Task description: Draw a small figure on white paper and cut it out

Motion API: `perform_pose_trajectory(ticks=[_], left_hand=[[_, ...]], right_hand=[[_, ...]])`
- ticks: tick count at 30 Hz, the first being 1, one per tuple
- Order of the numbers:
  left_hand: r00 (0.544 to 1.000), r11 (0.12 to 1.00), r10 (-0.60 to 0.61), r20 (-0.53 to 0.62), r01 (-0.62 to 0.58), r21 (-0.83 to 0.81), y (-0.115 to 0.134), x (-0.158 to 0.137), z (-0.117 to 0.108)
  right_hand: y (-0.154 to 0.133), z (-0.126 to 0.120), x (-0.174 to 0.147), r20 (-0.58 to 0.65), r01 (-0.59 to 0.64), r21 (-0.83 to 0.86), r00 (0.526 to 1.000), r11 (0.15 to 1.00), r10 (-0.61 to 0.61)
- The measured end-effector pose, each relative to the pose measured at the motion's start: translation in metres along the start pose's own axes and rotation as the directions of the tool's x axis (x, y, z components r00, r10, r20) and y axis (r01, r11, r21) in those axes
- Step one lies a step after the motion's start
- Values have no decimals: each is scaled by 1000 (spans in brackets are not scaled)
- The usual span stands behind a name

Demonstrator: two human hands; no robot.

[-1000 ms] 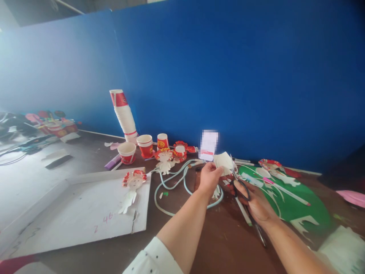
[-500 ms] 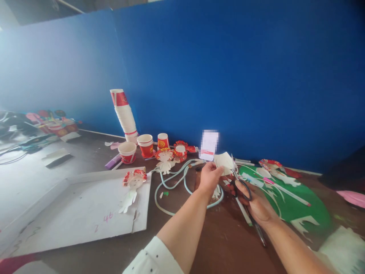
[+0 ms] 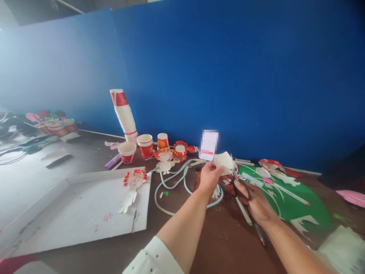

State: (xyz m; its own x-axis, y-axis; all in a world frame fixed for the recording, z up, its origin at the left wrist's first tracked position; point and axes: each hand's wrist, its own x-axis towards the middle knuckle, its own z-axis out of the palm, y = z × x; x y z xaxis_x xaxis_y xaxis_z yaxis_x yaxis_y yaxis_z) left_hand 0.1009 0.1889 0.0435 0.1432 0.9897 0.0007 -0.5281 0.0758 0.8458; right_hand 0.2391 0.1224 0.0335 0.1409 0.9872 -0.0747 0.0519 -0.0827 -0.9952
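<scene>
My left hand [image 3: 210, 176] pinches a piece of white paper [image 3: 224, 163] by its lower left edge. Fingers of my right hand [image 3: 258, 201] are in the black handles of a pair of scissors [image 3: 238, 187], whose blades meet the paper's right side. How far the blades are apart is hard to make out. Beneath the hands lie a pale blue cable [image 3: 186, 182] and red and white paper scraps. A white pen with a green end [image 3: 244, 213] lies below the scissors.
Left of my hands is a shallow white box [image 3: 85, 213] with a paper lion figure [image 3: 134, 186] on its edge. Behind stand red paper cups [image 3: 145, 146] and a tall cup stack [image 3: 124, 114]. Green paper [image 3: 310, 198] with a pink-capped pen [image 3: 288, 192] lies right; a blue partition [image 3: 228, 76] rises behind.
Almost nothing differs. The scissor handles and my right fingers have shifted very slightly, while the left hand keeps the paper in the same place.
</scene>
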Motion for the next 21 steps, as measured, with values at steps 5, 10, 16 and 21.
perform_pose_trajectory(ticks=[5,10,16,21], left_hand=[[1000,1000,-19,2,19,-9,2,0,0],[1000,1000,-19,-3,19,-7,2,0,0],[1000,1000,-13,-7,13,-2,4,-2,0],[1000,1000,-23,3,23,-7,4,-1,0]], right_hand=[[-1,1,0,-34,-25,-39,999,999,24],[-1,1,-1,-43,-23,-26,999,999,22],[-1,2,0,-26,2,6,1000,1000,-2],[-2,3,0,-27,3,19,1000,1000,-3]])
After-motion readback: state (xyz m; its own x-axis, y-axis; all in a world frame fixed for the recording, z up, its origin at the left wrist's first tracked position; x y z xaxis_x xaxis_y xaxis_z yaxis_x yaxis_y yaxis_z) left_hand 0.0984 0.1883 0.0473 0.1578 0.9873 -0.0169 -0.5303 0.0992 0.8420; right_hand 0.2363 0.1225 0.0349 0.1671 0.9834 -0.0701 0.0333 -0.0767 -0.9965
